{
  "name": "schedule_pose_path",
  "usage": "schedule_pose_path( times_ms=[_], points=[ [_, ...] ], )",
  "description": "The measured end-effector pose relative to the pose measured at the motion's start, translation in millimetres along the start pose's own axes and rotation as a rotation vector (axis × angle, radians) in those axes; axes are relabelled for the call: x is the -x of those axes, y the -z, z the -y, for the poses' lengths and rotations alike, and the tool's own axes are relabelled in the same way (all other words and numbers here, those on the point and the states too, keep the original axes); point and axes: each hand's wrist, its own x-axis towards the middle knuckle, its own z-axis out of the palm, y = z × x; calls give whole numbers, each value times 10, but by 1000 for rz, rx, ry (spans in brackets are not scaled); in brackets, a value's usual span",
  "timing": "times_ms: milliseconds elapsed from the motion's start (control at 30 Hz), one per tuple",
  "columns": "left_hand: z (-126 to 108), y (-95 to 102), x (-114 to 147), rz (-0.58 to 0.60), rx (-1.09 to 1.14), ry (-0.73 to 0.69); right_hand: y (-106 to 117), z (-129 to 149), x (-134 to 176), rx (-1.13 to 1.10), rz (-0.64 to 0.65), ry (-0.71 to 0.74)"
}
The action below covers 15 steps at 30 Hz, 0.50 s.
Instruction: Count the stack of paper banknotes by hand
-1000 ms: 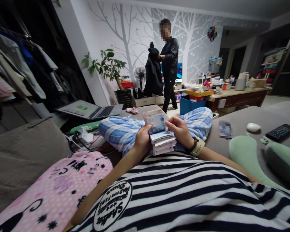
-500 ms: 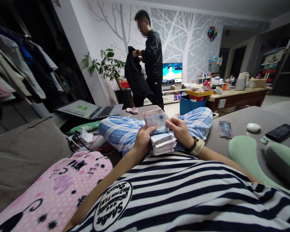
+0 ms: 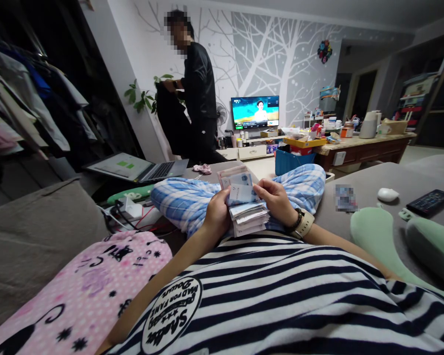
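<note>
A wad of banknotes, pale blue and pinkish, is bent over above my lap, its lower ends fanned in layers toward my belly. My left hand grips the wad at its left side, thumb lying over the top note. At the right edge, my right hand pinches a pale blue note between thumb and forefinger, its other fingers curled. A beige watch and a dark bracelet are on the right wrist. The fingers of my left hand behind the wad are hidden.
My crossed legs in blue plaid trousers lie under the hands. An open laptop and cables are at left; a mouse, remote control and green cushion at right. A person holding dark clothing stands ahead.
The person ahead has moved left, uncovering more of the television. The top note has turned and shifted slightly under my left thumb; my hands stay almost in place.
</note>
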Motion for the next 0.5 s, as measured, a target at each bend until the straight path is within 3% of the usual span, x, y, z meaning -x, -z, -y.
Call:
schedule_pose_path(
  times_ms=[500],
  points=[
    [-26,5,17,-17,-67,-61,0,39,-7,-27,33,37]
  ],
)
